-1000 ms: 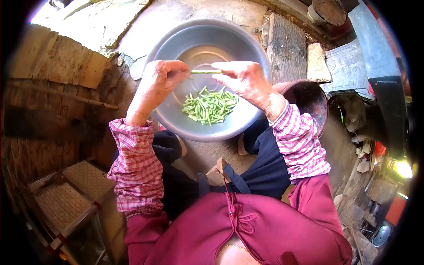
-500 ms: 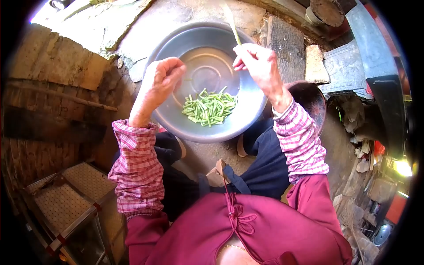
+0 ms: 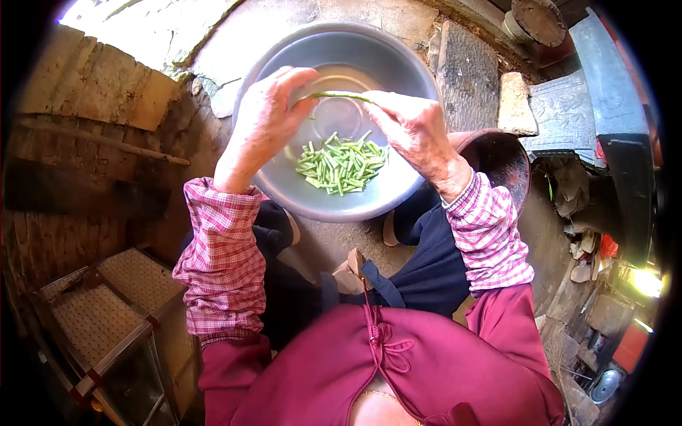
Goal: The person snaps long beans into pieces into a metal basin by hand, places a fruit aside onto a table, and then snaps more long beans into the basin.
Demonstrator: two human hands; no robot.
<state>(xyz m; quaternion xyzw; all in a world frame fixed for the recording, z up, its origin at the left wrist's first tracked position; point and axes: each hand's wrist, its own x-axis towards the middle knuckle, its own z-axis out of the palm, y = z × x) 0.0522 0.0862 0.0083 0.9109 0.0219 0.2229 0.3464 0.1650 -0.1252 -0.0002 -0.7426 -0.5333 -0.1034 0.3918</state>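
A thin green bean (image 3: 341,94) stretches level between my two hands over a wide grey basin (image 3: 341,207). My right hand (image 3: 415,131) pinches its right end between thumb and fingers. At its left end is my left hand (image 3: 268,117), with thumb and fingertips closing round the tip. Below them, a heap of short cut green pieces (image 3: 342,163) lies in the lower part of the basin. A small green bit hangs by the left fingertips.
A dark round bucket (image 3: 501,167) stands right of the basin, partly behind my right forearm. Beyond it lie a stone slab (image 3: 467,78) and a pale block (image 3: 516,104). A woven-topped stool (image 3: 99,323) is at the lower left.
Half a second ago my right hand held a bean up and away, apart from my left. Now both hands meet at a bean, and my left hand has risen a little.
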